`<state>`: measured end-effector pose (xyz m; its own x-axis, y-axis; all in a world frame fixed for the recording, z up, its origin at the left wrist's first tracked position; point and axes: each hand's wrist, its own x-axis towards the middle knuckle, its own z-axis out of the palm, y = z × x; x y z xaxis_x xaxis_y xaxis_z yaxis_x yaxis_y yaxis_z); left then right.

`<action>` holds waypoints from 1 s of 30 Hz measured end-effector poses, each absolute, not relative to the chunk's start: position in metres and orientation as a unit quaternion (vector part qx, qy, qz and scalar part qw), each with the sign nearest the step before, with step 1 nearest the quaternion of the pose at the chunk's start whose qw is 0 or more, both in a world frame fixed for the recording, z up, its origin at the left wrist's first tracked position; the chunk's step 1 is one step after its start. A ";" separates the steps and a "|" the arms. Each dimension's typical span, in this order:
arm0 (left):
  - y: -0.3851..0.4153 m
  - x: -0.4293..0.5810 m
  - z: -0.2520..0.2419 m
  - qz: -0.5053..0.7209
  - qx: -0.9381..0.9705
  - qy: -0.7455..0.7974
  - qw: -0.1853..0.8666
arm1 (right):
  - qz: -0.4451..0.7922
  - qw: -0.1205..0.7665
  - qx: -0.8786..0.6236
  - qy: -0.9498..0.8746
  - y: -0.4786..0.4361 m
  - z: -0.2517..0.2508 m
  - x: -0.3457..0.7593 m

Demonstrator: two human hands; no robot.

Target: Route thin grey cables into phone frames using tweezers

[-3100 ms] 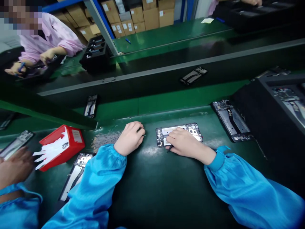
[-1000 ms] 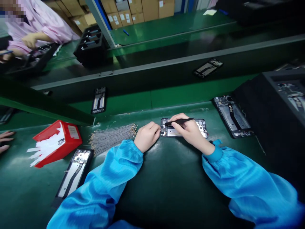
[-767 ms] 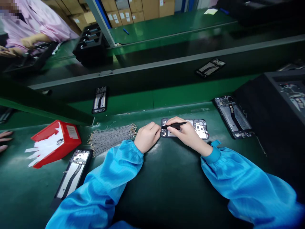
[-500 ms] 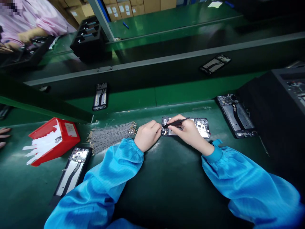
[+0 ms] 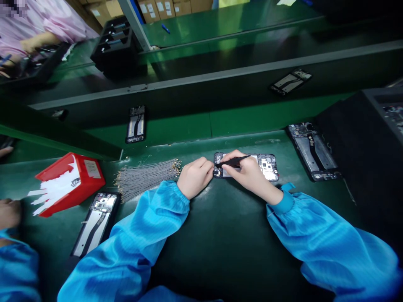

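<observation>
An opened phone (image 5: pixel 268 167) lies flat and sideways on the green bench, its circuit board and metal plate exposed. My right hand (image 5: pixel 247 171) grips black tweezers (image 5: pixel 234 162), whose tip points at the phone's left end. Part of the phone is hidden under that hand. At the same left end, my left hand (image 5: pixel 195 177) is closed, fingertips pressed together against the phone's edge; what they pinch, if anything, is hidden. Just left of it lies a bundle of thin grey cables (image 5: pixel 146 178) with gold-coloured ends.
A red bin (image 5: pixel 91 176) holds white paper strips. Further opened phones lie near my left sleeve (image 5: pixel 94 226), at right (image 5: pixel 315 153), and beyond the bench edge (image 5: pixel 136 125). A tall black box (image 5: pixel 349 126) stands right. Co-workers' hands show far left (image 5: pixel 9 214) and upper left (image 5: pixel 37 42).
A co-worker's hand and blue sleeve have come further in at the left edge. Phones beyond the bench edge have shifted slightly right. Both my hands stay nearly still; the tweezers have turned slightly.
</observation>
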<state>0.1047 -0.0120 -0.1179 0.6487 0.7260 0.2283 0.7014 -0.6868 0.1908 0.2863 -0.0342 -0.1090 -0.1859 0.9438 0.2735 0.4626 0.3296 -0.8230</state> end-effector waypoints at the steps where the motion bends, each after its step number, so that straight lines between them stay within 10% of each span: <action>1: -0.012 0.105 -0.118 0.143 0.907 0.394 0.044 | 0.291 0.403 -0.486 -0.719 -0.035 -0.109 0.286; 30: -0.011 0.105 -0.118 0.128 0.903 0.404 0.062 | 0.217 0.410 -0.425 -0.778 -0.036 -0.118 0.279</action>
